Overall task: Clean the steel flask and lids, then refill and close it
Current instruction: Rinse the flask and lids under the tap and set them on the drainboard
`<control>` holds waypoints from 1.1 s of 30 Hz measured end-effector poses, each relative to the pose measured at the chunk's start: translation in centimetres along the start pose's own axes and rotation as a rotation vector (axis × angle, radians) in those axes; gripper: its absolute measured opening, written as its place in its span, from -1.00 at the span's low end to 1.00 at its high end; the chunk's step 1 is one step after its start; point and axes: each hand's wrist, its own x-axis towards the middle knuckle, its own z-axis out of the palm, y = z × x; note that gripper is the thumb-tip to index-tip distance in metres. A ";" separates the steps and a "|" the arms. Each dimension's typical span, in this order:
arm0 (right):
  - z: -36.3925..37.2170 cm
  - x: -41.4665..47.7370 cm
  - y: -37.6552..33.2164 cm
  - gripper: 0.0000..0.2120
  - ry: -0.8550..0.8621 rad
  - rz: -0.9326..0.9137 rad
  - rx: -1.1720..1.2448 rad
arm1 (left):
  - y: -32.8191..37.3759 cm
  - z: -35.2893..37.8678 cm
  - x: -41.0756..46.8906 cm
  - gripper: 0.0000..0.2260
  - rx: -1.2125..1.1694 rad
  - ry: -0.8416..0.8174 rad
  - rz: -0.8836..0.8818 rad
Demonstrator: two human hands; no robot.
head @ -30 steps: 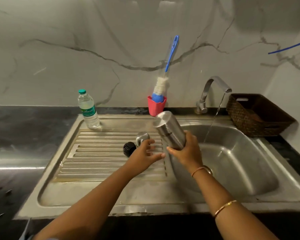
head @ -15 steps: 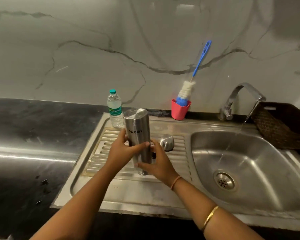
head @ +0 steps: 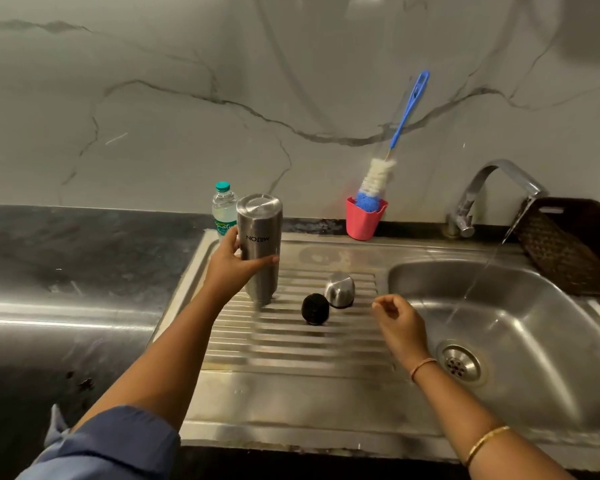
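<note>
Left hand [head: 232, 268] was wrapped around the steel flask [head: 262, 244] about halfway up. The flask stood upside down, logo inverted, near the back left of the drainboard [head: 291, 344]. Its lower end was blurred, so I couldn't tell if it was fully resting on the ribs. Right hand [head: 399, 323] hung over the drainboard's right edge, just by the basin [head: 551, 375], fingers loosely curled and holding nothing.

Between the hands sat the black lid [head: 315, 309] and the steel cap [head: 340, 289], touching or nearly so, both well apart from the flask. The front half of the ribs was bare, same for the dark counter [head: 66, 271] to the left.

The plastic water bottle [head: 224, 211] was right behind the flask at the drainboard's back corner. The pink cup [head: 364, 220] against the wall held the bottle brush [head: 409, 109], tilted right. The tap [head: 492, 174] was running into the basin, with the wicker basket [head: 568, 251] beside it.

Count: one flask, two lids, one plastic bottle, one brush, one cup, one tap, one basket.
</note>
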 end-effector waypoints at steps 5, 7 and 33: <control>-0.4 1.0 0.6 -0.98 0.052 -0.001 -0.031 | -1.0 0.3 1.5 -0.42 -0.010 -0.010 -0.027; -0.5 1.6 0.9 -0.96 0.079 0.014 -0.036 | -1.6 0.4 2.0 -0.36 -0.001 -0.001 -0.044; -3.5 3.2 4.3 -0.94 0.234 0.140 -0.019 | -7.0 7.0 -4.5 0.15 0.394 0.096 -0.454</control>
